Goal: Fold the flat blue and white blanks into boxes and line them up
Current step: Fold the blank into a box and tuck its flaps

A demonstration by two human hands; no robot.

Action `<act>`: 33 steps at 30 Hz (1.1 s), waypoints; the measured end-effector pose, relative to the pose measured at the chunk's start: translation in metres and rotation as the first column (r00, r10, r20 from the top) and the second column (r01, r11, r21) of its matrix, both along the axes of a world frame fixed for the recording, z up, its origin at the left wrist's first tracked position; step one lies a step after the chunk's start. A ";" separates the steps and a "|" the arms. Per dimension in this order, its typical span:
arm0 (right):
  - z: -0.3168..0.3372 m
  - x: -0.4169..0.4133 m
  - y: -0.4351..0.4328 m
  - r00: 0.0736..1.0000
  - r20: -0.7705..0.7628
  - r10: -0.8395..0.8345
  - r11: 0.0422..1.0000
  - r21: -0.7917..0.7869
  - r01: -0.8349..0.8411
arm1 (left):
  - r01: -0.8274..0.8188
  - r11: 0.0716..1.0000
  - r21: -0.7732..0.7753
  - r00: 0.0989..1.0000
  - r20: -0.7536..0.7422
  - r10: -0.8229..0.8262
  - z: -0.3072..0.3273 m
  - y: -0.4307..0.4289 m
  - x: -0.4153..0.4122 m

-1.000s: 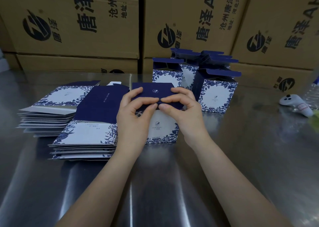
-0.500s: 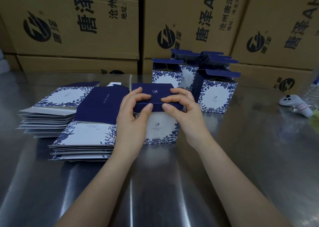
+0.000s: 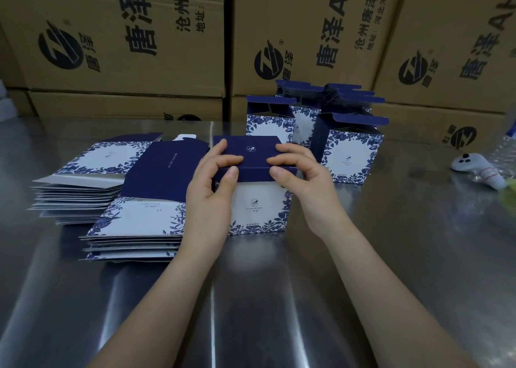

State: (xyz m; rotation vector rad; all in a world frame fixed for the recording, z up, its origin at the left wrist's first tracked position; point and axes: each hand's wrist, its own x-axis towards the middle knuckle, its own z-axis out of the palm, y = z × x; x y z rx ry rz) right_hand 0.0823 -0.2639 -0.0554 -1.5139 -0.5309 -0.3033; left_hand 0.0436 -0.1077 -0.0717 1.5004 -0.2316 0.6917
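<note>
A blue and white floral box [image 3: 258, 208] stands on the steel table in front of me, its dark blue lid flap [image 3: 251, 155] folded down on top. My left hand [image 3: 213, 183] grips the lid's left end, fingers on top and thumb on the front edge. My right hand [image 3: 301, 177] grips the right end the same way. Two stacks of flat blanks lie to the left: a near stack [image 3: 134, 228] and a far stack [image 3: 83, 177]. Several folded boxes [image 3: 349, 155] with open top flaps stand in a group behind.
Large brown printed cartons [image 3: 307, 32] form a wall along the table's back edge. A white controller-like object [image 3: 480, 172] lies at the right, beside a clear plastic bottle at the frame's edge. The reflective steel table [image 3: 251, 311] stretches toward me.
My thumbs have spread apart from the lid's middle toward its ends, and the lid's front edge now sits lower against the box.
</note>
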 end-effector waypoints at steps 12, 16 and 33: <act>-0.004 0.007 0.000 0.999 0.013 0.048 0.994 0.094 -0.049 | 0.084 0.986 -0.145 0.996 0.054 -0.077 -0.002 0.003 0.005; -0.006 0.011 -0.007 0.993 -0.021 0.116 0.981 0.160 -0.111 | 0.101 0.984 -0.150 0.994 0.062 -0.092 -0.006 0.005 0.007; -0.007 0.013 -0.011 0.977 -0.057 0.206 0.957 0.220 -0.189 | 0.076 0.989 -0.124 0.996 0.056 -0.070 -0.012 -0.003 0.006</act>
